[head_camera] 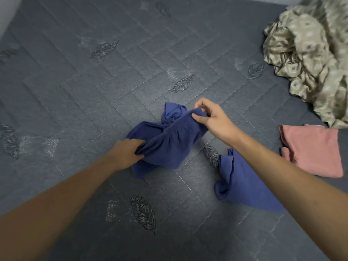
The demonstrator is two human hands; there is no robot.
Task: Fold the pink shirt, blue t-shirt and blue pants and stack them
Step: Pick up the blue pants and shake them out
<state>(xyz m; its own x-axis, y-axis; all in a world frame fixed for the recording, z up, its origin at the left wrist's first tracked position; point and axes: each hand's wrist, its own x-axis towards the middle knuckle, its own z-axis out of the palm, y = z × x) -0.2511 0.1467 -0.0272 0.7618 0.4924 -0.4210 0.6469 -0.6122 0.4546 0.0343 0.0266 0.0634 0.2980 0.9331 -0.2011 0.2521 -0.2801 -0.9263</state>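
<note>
A crumpled blue garment (170, 142) lies bunched in the middle of the grey mattress (75, 87); I cannot tell if it is the t-shirt or the pants. My left hand (126, 152) grips its near left edge. My right hand (211, 117) pinches its far right edge and lifts it slightly. A second blue garment (243, 187) lies rumpled to the near right, partly under my right forearm. The pink shirt (312, 151) lies folded flat at the right edge.
A heap of beige patterned cloth (310, 59) fills the far right corner of the mattress. The quilted grey surface with leaf stitching stretches out to the left and far side. A pale wall (5, 10) shows at the top left.
</note>
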